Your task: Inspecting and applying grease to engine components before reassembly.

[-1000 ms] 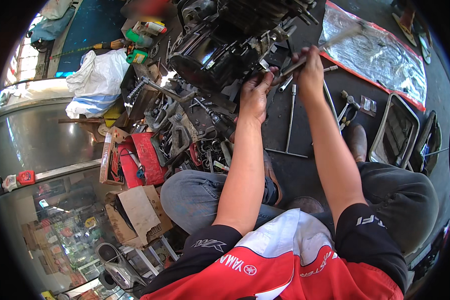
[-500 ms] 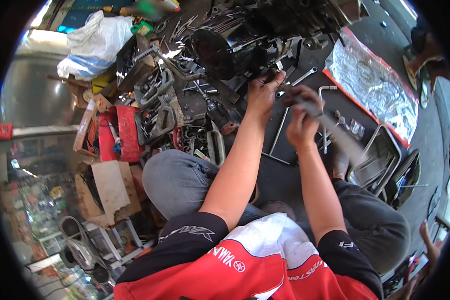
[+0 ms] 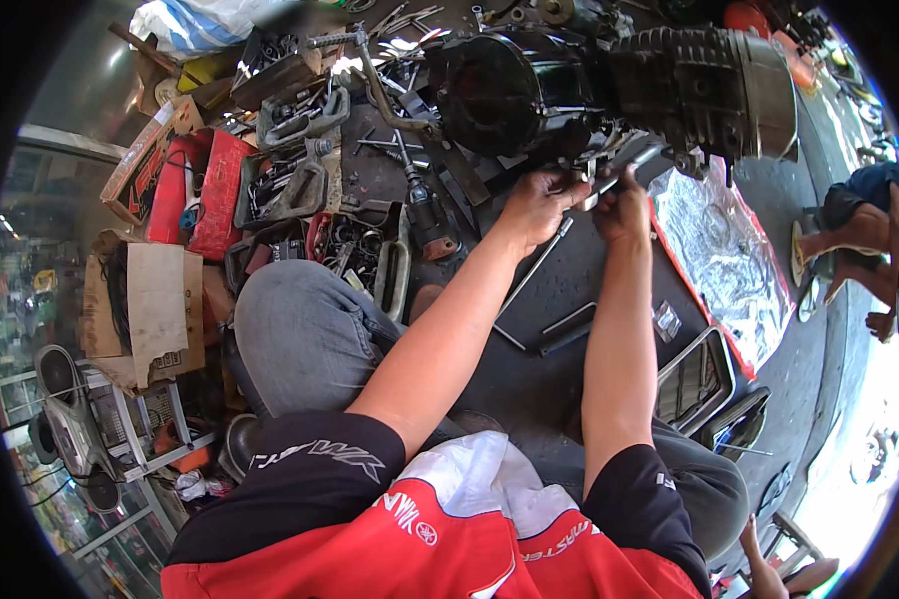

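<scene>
A dark motorcycle engine (image 3: 494, 95) lies in front of me, its finned cylinder (image 3: 704, 85) pointing right. My left hand (image 3: 541, 210) is closed at its lower edge, thumb and fingers pinching a small light metal piece (image 3: 590, 172). Whether that piece is part of the engine I cannot tell. Just beside it, my right hand (image 3: 624, 212) is closed around a grey bar-like tool (image 3: 647, 155), whose end sticks out past the fingers under the cylinder. Its exact kind is not clear. Below my hands, a T-handle wrench (image 3: 537, 278) lies on the dark floor.
Left of the engine are open trays of tools (image 3: 295, 190), an impact-type driver (image 3: 428, 225) and a red box (image 3: 215, 190). A clear plastic sheet with red edging (image 3: 724, 255) lies to the right, above a metal frame tray (image 3: 697, 377). Another person's legs (image 3: 854, 235) show far right.
My right hand has swung the grey tool from pointing down-right up to the engine, next to my left hand. The view has shifted, showing more of the cylinder.
</scene>
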A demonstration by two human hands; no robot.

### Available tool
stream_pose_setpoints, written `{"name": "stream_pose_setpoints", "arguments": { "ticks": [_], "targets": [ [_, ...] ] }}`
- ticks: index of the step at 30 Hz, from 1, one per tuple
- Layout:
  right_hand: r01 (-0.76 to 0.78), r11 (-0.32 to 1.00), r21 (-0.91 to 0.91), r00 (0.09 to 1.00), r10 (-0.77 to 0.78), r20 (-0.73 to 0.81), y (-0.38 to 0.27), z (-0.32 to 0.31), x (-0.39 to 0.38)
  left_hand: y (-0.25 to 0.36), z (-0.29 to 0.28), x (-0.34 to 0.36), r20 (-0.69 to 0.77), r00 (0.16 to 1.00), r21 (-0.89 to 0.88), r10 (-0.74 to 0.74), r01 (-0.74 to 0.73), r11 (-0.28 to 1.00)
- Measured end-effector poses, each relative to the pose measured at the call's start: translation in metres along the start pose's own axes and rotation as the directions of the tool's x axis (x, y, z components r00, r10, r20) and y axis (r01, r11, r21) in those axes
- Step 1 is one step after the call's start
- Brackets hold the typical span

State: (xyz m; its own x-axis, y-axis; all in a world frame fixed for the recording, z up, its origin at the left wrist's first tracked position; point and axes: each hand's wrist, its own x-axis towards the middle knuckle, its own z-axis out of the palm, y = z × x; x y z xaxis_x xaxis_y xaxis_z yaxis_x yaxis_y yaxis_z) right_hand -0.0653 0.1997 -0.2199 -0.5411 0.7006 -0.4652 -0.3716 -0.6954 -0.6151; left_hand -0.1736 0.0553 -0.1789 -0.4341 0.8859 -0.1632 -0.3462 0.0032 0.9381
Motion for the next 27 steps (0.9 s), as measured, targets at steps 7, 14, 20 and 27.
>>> {"name": "stream_pose_setpoints", "arguments": {
  "ticks": [7,14,20,27],
  "targets": [
    [0.511,0.857,0.069,0.849,-0.491,-0.194,0.031,0.003,-0.062,0.002,0.005,-0.003,-0.147,0.985,-0.010,-0.094,0.094,0.996],
    [0.896,0.093,-0.435,0.330,-0.794,0.511,0.066,0.024,-0.139,0.012,0.014,-0.008,-0.250,0.968,-0.003,-0.029,0.029,1.000],
    [0.918,-0.045,-0.393,0.169,-0.854,0.493,0.088,0.031,-0.131,0.013,0.012,-0.006,-0.229,0.973,0.042,-0.023,0.034,0.999],
    [0.416,0.904,-0.098,0.892,-0.426,-0.151,-0.006,-0.003,-0.048,0.007,0.008,-0.002,-0.100,0.995,-0.070,0.003,-0.010,0.997]
  ]
}}
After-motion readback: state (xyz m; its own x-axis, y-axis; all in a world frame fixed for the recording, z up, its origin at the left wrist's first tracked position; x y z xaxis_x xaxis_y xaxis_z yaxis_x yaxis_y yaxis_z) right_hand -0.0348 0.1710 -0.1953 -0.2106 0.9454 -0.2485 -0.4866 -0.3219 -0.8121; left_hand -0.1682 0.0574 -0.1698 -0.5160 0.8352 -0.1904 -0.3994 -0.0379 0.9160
